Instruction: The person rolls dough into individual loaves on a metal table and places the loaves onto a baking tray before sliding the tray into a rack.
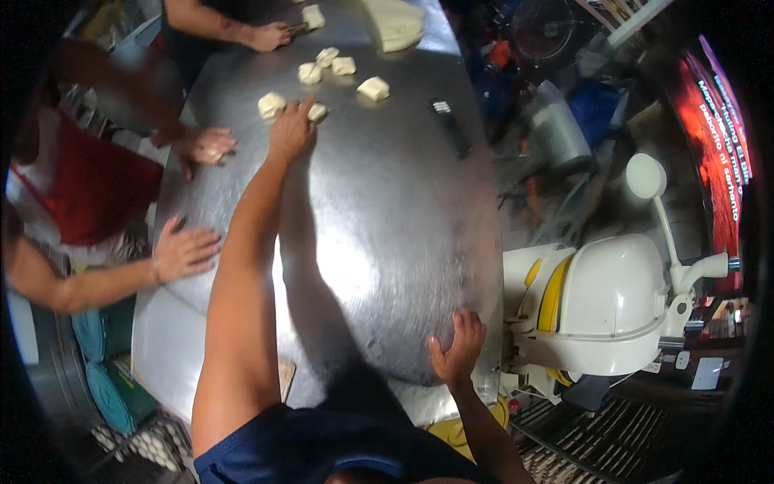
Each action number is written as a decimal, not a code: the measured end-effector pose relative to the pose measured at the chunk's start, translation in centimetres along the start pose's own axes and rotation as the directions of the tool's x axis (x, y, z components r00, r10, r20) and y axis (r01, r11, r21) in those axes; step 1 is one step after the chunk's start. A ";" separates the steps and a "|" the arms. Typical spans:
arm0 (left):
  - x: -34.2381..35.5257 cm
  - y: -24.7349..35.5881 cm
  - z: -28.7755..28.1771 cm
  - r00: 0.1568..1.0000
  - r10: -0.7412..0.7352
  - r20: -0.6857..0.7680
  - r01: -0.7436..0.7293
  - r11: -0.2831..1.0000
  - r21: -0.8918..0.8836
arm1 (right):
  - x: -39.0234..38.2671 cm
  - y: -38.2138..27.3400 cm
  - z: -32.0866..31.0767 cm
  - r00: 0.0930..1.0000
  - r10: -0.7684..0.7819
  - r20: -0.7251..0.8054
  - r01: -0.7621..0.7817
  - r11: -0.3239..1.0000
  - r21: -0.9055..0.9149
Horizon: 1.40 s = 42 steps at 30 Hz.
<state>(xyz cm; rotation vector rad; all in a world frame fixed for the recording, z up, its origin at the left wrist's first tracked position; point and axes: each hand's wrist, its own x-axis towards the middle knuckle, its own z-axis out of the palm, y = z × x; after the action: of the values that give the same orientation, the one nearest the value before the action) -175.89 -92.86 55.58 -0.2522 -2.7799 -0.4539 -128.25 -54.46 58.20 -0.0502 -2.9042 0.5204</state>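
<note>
- Counter (387, 202): bare metal, running away from the wearer, with the dough at its far half.
- Machine (613, 290): white with yellow bands, right of the counter; no brand on it can be made out.
- Screen (700, 153): far right, red, with lines of pale, readable writing.
- Dough slab (395, 24): at the far end, beyond the pieces.
- Left hand (290, 133): arm stretched out, fingers pointing away, clearly the nearer hand to the dough. Whether its grip is closed on anything, I cannot tell.
- Right hand (461, 347): palm down near the close edge, fingers spread, grip holding nothing, well apart from the dough.
- Remote (450, 129): black, right of the pieces, its pale marks too small to read.
- Near piece (318, 112): partly hidden just right of the left fingers, perhaps touching; no clear long axis. Another piece (272, 105) lies just left of them.
</note>
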 end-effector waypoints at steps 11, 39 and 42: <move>-19.1 18.7 -10.8 0.772 0.305 0.558 -0.026 0.891 -0.453 | -0.4 0.1 0.0 0.999 0.035 0.037 -0.034 0.999 -0.036; -46.7 23.9 -15.9 0.912 -0.043 0.409 0.080 0.994 -0.074 | -3.4 1.1 -3.5 0.893 -0.345 0.288 0.387 0.917 -0.102; -40.1 21.3 -13.6 0.960 -0.096 0.263 0.095 0.995 0.015 | 5.0 -2.7 -1.7 0.907 -0.299 0.296 0.329 0.943 -0.057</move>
<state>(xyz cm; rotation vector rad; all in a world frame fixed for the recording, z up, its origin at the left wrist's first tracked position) -129.90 -82.35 60.48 -0.1903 -3.0636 -0.4711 -132.84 -56.05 61.62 0.5133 -3.1216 0.3394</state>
